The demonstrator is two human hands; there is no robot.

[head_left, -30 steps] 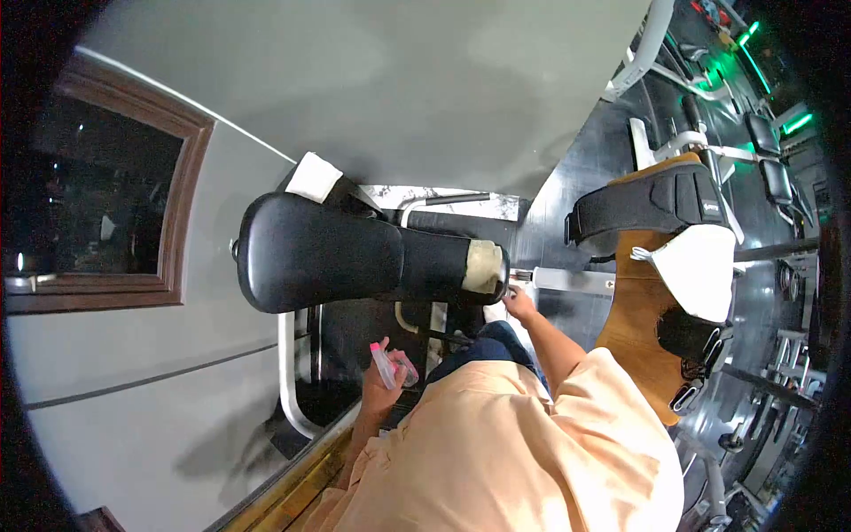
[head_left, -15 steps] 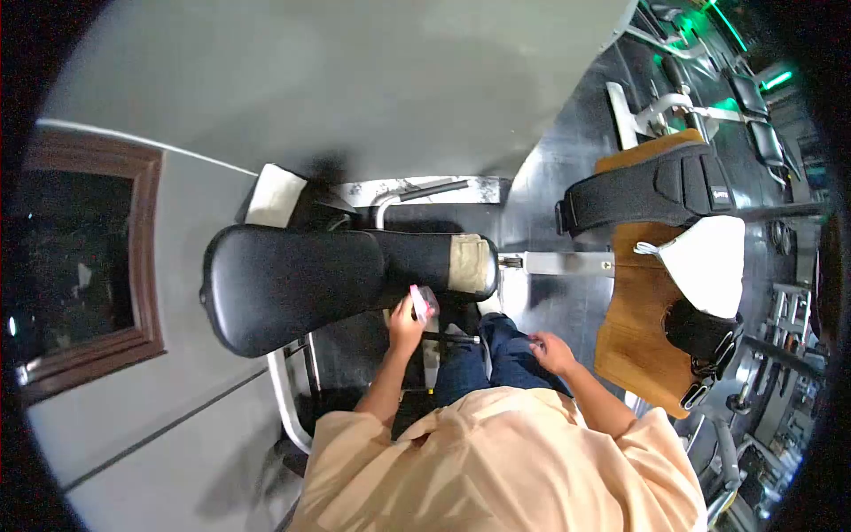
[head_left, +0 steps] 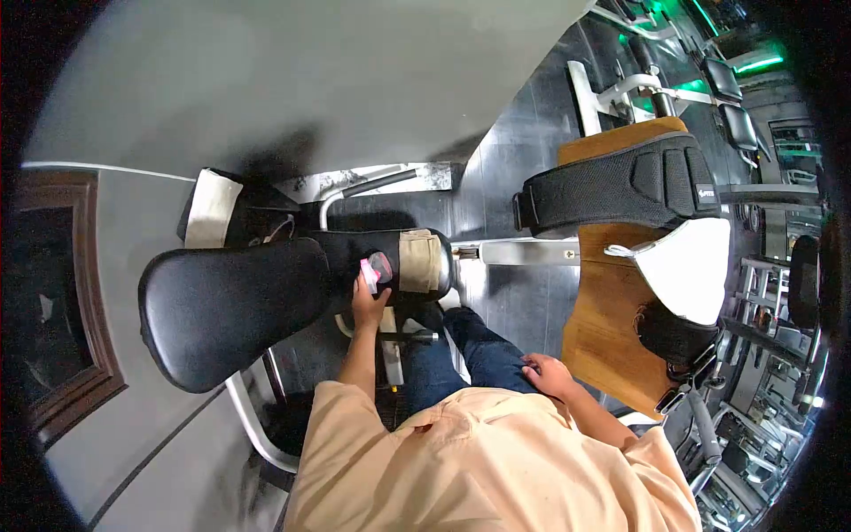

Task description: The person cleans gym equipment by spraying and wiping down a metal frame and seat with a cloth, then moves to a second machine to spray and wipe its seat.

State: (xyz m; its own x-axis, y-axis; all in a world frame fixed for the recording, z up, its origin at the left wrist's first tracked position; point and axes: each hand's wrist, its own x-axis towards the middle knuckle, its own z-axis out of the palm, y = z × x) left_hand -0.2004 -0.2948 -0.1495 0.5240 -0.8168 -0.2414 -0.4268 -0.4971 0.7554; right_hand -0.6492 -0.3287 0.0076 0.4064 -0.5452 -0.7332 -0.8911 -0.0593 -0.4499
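My left hand [head_left: 369, 304] is closed round a small clear bottle with a pink part [head_left: 378, 269], held over the narrow black pad of a padded bench [head_left: 232, 300]. A folded beige cloth [head_left: 419, 262] lies across that pad, just to the right of the bottle. My right hand [head_left: 549, 373] rests on my right thigh, its fingers curled; whether anything is in it is hidden.
A wooden board [head_left: 606, 306] on the right bears a black padded belt [head_left: 620, 188], a white cloth item [head_left: 687, 269] and black straps [head_left: 675, 341]. Behind the bench is a grey wall [head_left: 292, 80]; a brown-framed window [head_left: 78, 266] is at the left. Gym machines stand farther right.
My left hand has moved with the bottle from the bench's near edge to over the narrow pad. The view has shifted, and my right hand lies lower on the thigh.
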